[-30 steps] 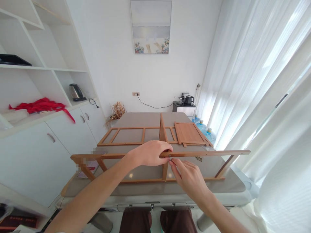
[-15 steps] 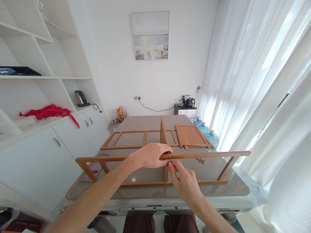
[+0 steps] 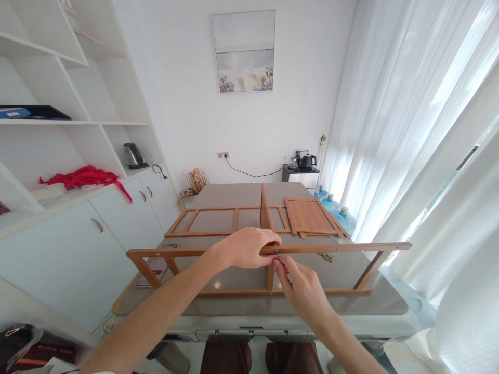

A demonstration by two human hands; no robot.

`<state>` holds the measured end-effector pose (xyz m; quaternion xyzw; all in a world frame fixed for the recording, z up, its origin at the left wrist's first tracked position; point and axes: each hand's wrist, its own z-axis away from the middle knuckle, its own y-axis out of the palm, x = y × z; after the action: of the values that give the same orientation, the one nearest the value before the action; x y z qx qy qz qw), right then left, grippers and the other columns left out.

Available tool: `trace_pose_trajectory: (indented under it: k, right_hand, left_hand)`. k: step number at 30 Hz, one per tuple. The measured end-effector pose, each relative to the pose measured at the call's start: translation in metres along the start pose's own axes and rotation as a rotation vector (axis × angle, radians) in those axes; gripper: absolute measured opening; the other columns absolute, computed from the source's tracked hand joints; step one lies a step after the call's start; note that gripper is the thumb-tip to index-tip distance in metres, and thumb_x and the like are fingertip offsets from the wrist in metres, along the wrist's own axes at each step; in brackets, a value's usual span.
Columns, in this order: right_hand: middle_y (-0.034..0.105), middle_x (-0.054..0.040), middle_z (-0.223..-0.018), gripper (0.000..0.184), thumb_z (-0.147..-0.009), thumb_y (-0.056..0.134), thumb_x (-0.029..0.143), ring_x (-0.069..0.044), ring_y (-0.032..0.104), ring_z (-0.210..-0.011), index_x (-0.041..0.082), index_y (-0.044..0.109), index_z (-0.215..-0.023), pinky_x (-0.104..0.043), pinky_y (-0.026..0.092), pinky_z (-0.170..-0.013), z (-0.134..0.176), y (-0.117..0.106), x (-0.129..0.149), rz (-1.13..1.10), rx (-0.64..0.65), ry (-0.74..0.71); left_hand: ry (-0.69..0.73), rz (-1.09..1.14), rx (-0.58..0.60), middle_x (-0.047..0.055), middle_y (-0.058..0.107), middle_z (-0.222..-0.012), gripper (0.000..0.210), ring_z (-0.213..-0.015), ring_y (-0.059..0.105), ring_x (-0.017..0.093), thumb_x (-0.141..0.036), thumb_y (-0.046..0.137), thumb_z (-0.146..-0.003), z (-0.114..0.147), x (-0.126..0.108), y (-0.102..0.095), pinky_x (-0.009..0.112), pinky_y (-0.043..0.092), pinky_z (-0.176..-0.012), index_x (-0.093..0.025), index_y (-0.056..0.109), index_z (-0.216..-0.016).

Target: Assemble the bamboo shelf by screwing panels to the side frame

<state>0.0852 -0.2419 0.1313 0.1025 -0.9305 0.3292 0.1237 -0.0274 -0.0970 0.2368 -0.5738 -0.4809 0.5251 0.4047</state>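
A wooden frame (image 3: 362, 248) stands on its long edge across the near side of the table. My left hand (image 3: 245, 248) is closed around its top rail near the middle, where a wooden board (image 3: 266, 210) meets it from behind. Between the fingertips of my right hand (image 3: 306, 285) is a small metal screw (image 3: 277, 255), held upright against the rail just beside my left fingers. Its tip is hidden. A little pile of screws (image 3: 326, 257) lies on the table behind the frame, to the right.
Farther back on the table (image 3: 230, 193) lie a second wooden frame (image 3: 236, 221) and a flat wooden panel (image 3: 312, 215). A flat pinkish item (image 3: 158, 266) lies behind the frame's left end. White curtains (image 3: 374, 130) hang on the right; cabinets (image 3: 113, 223) line the left.
The whole view has shifted slightly, moving the scene a little to the right. Both hands keep the same grip, at the same spot on the rail.
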Motion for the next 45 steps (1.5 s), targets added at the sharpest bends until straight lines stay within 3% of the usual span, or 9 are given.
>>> trace_pose_trajectory:
  k: [3,9,15,19,29,45]
  right_hand:
    - [0.058,0.002,-0.062,0.02,-0.101,0.042,0.02,-0.01,0.052,-0.053,0.018,0.057,-0.086,-0.022,0.038,-0.056,0.002,0.005,-0.003,0.076,-0.077,-0.072]
    - [0.053,0.0024,-0.064,0.014,-0.099,0.046,0.016,-0.01,0.046,-0.055,0.017,0.057,-0.09,-0.024,0.036,-0.058,0.007,0.009,0.001,0.027,-0.13,-0.126]
    - [0.056,-0.0022,-0.079,0.016,-0.1,0.045,0.016,-0.014,0.05,-0.071,0.018,0.06,-0.106,-0.026,0.038,-0.065,-0.006,-0.036,-0.018,0.076,0.09,-0.187]
    - [0.055,-0.004,-0.086,0.022,-0.097,0.043,0.009,-0.015,0.047,-0.075,0.02,0.06,-0.106,-0.028,0.037,-0.066,-0.016,-0.055,-0.023,0.194,0.224,-0.241]
    - [0.057,-0.0045,-0.09,0.021,-0.097,0.044,0.009,-0.016,0.042,-0.076,0.019,0.061,-0.104,-0.03,0.033,-0.067,-0.023,-0.046,-0.019,0.228,0.214,-0.295]
    - [0.052,-0.0047,-0.078,0.029,-0.096,0.035,0.005,-0.017,0.041,-0.068,0.013,0.062,-0.105,-0.033,0.031,-0.065,-0.029,-0.048,-0.01,0.325,0.195,-0.404]
  left_hand:
    - [0.013,-0.01,-0.016,0.001,0.068,-0.112,0.027,-0.092,0.064,0.018,-0.034,0.056,-0.089,0.0,0.001,0.001,0.028,0.044,-0.072,-0.021,0.06,-0.112]
    - [0.003,-0.035,-0.001,0.001,0.069,-0.112,0.028,-0.092,0.064,0.018,-0.036,0.056,-0.09,0.0,-0.001,-0.001,0.028,0.043,-0.072,-0.021,0.059,-0.114]
    - [-0.012,-0.025,0.028,0.001,0.069,-0.114,0.032,-0.097,0.065,0.02,-0.042,0.055,-0.092,0.002,-0.005,-0.007,0.029,0.044,-0.076,-0.025,0.058,-0.119]
    - [-0.07,0.018,0.017,0.001,0.07,-0.109,0.043,-0.093,0.065,0.021,-0.047,0.055,-0.092,0.004,-0.006,-0.008,0.03,0.045,-0.078,-0.029,0.05,-0.131]
    - [-0.091,-0.005,0.014,-0.002,0.068,-0.097,0.021,-0.08,0.063,0.018,-0.037,0.053,-0.093,0.003,-0.005,0.0,0.028,0.041,-0.069,-0.026,0.054,-0.112]
    - [-0.101,0.032,0.014,0.0,0.066,-0.093,0.013,-0.08,0.062,0.018,-0.031,0.054,-0.093,0.001,0.0,0.005,0.027,0.039,-0.066,-0.024,0.053,-0.104]
